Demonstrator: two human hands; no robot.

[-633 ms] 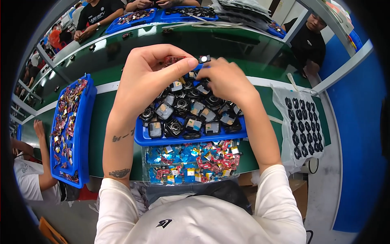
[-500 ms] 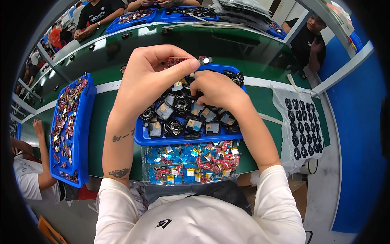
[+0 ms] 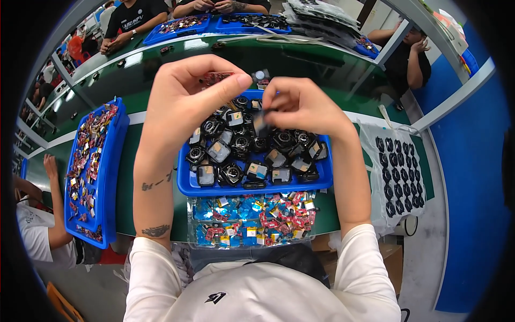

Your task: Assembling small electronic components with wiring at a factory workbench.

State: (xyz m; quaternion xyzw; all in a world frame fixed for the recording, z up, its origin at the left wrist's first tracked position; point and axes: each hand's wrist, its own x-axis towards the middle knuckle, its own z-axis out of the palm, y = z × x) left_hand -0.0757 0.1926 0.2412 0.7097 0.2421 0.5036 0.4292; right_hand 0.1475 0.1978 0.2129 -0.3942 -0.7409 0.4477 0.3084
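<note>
My left hand (image 3: 188,99) is raised over the far left of a blue tray (image 3: 252,190), thumb and fingers closed on a red circuit board (image 3: 216,78). Just past its fingertips shows a small part with a round white disc (image 3: 260,75); whether it is joined to the board I cannot tell. My right hand (image 3: 306,107), over the tray's right half, pinches a dark watch case (image 3: 261,124), blurred by motion. Below both hands the tray holds many black watch cases (image 3: 232,173), some with their pale inner side up.
Nearest me, a clear plastic tray (image 3: 191,232) holds red boards, small batteries and blue film. A long blue tray (image 3: 113,214) of boards stands on the left. Rows of black parts lie on a white sheet (image 3: 380,207) at right. Other people work across the green bench (image 3: 322,70).
My right hand has risen out of the pile, moving right, with a watch case now in its fingers. My left hand has shifted slightly left, still holding the circuit board.
</note>
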